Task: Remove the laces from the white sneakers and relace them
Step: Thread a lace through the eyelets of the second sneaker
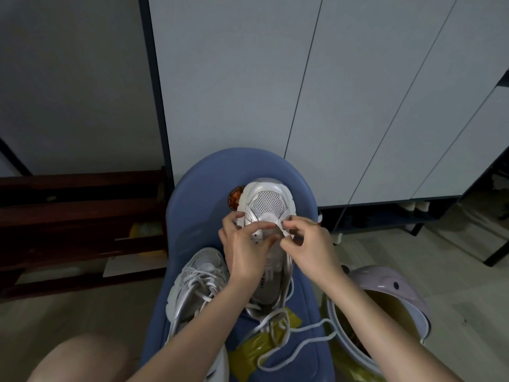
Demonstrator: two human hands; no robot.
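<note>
Two white and silver sneakers lie on a blue stool (pixel 190 205). The far sneaker (pixel 268 201) points away from me, toe up the frame. My left hand (pixel 243 249) grips its left eyelet side near the toe. My right hand (pixel 305 244) pinches the white lace (pixel 285 231) at the lowest eyelets. The lace's loose ends (pixel 292 343) trail down over the stool's near part. The second sneaker (pixel 197 282) lies at the left, still laced, partly under my left forearm.
A lilac bin (pixel 385 288) with a dark liner stands at the right of the stool. Yellow tape or wrap (pixel 253 351) lies on the stool's near part. A dark wooden rack (pixel 82 221) is at the left, grey cabinet doors (pixel 275 92) behind. My knee (pixel 80 359) shows bottom left.
</note>
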